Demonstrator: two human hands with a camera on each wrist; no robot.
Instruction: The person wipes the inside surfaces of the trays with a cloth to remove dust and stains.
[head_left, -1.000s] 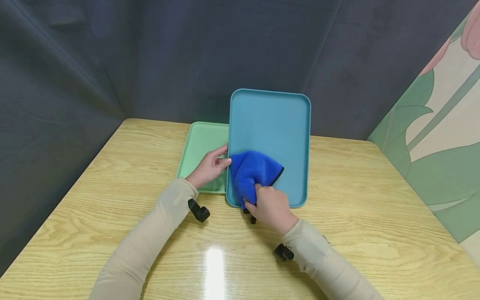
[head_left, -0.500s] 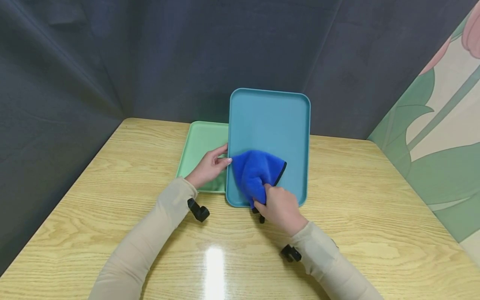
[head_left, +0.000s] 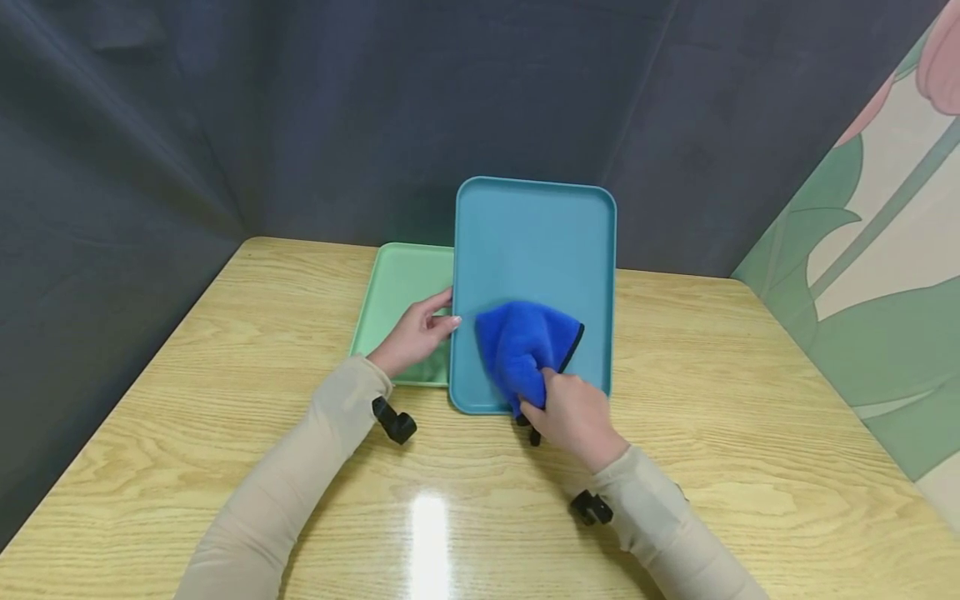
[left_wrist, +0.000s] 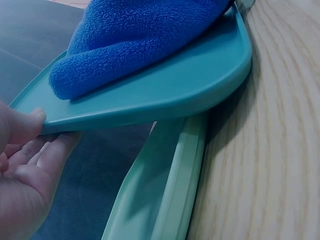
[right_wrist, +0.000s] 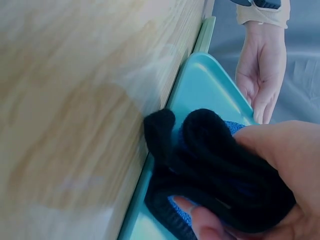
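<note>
A blue rectangular tray (head_left: 536, 242) leans up at a tilt, its near end low by the table and its far end raised. My left hand (head_left: 416, 333) pinches the tray's left edge, thumb on top and fingers beneath, as the left wrist view shows. In my right hand (head_left: 573, 417) is a bunched blue cloth (head_left: 517, 342) with black edging, spread over the lower part of the tray. Folded layers of the cloth (right_wrist: 215, 165) show between thumb and fingers in the right wrist view. A green tray (head_left: 405, 283) lies partly under the blue one, its right side hidden.
The wooden table (head_left: 262, 333) stretches to both sides and toward the front. Behind it hangs a dark curtain (head_left: 337, 125), close to the blue tray's raised end. A wall with painted flowers (head_left: 885, 292) stands at the right.
My right hand has slid to the right with the cloth, from the tray's left edge toward its middle. My left hand and both trays hold nearly the same place.
</note>
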